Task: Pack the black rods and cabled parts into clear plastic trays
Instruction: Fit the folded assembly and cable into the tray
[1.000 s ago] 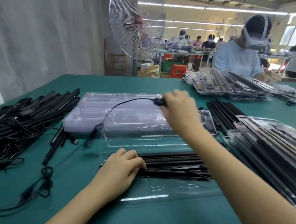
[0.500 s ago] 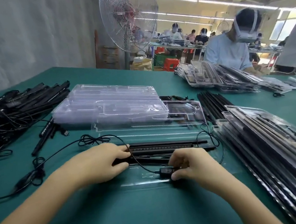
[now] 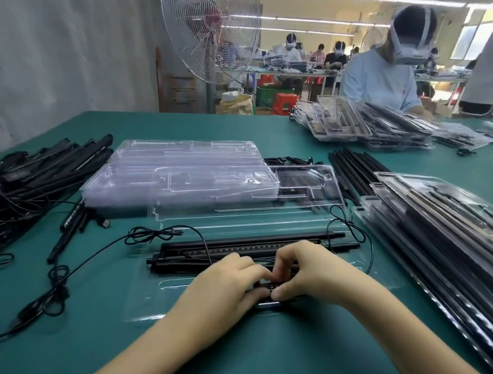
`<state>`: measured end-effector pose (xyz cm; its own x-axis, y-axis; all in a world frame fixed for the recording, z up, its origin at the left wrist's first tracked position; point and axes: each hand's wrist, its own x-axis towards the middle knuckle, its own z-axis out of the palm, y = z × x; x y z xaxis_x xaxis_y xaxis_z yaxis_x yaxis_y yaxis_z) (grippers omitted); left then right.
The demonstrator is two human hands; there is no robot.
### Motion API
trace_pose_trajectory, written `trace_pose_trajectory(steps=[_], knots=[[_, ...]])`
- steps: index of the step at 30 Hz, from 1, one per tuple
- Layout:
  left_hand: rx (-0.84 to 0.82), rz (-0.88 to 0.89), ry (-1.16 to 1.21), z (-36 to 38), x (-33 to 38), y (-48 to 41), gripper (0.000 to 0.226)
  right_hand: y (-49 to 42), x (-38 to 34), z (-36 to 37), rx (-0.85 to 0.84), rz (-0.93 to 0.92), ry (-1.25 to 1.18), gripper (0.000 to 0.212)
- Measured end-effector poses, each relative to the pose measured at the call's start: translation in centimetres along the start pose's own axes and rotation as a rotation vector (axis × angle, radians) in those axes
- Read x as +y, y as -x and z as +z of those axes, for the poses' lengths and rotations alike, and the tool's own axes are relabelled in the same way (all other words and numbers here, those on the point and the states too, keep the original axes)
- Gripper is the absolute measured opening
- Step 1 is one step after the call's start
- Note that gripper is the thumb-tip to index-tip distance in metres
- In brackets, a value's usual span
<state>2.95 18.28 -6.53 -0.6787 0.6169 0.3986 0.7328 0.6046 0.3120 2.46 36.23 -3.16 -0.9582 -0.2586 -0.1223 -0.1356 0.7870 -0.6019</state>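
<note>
The left hand (image 3: 227, 286) and right hand (image 3: 306, 270) pinch the controller (image 3: 266, 287) in the clear tray (image 3: 158, 292), probably light and stiff, better held by its body than its limp cable (image 3: 371, 249).

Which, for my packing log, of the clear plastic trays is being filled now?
The clear plastic tray nearest the person: black rods lie in it, and left hand and right hand pinch a small black cabled part there. The stack behind looks empty.
</note>
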Motion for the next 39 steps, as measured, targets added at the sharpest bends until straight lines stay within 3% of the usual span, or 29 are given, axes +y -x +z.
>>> trace_pose_trajectory(steps=[4,11,13,15,18,20,29,32,36,39], knots=[[0.038,-0.271,0.287,0.5,0.0,-0.8,0.011,-0.2,-0.3,0.0,0.004,0.018,0.081,0.03],[-0.028,-0.347,0.343,0.4,0.1,-1.3,0.025,0.6,0.1,-0.7,0.029,-0.042,0.136,0.01],[-0.019,-0.371,0.397,0.3,-0.1,-1.0,0.026,0.3,1.3,-2.2,0.215,-0.042,0.138,0.009],[-0.03,-0.402,0.425,0.2,-0.3,-1.0,0.022,-0.4,3.3,-4.2,0.403,0.01,0.297,0.041],[-0.086,-0.423,0.441,-0.1,-0.4,-1.2,0.014,-1.1,5.9,-6.1,0.174,0.255,0.638,0.085],[-0.105,-0.43,0.456,-0.3,-0.5,-1.3,0.011,-1.0,7.1,-6.3,0.035,0.304,0.639,0.093],[-0.075,-0.391,0.444,-0.4,-0.6,-0.8,0.012,1.1,7.3,-6.5,0.212,0.382,0.598,0.05],[-0.09,-0.286,0.319,-0.4,-0.4,-0.6,0.008,1.8,7.2,-6.2,0.269,0.377,0.698,0.032],[-0.036,-0.131,0.083,-0.6,-0.1,-0.9,0.01,2.6,6.6,-7.6,0.316,0.336,0.778,0.027],[0.042,-0.108,-0.061,-0.8,-0.3,-1.9,0.028,4.1,4.6,-8.8,0.426,0.345,0.733,0.02]])
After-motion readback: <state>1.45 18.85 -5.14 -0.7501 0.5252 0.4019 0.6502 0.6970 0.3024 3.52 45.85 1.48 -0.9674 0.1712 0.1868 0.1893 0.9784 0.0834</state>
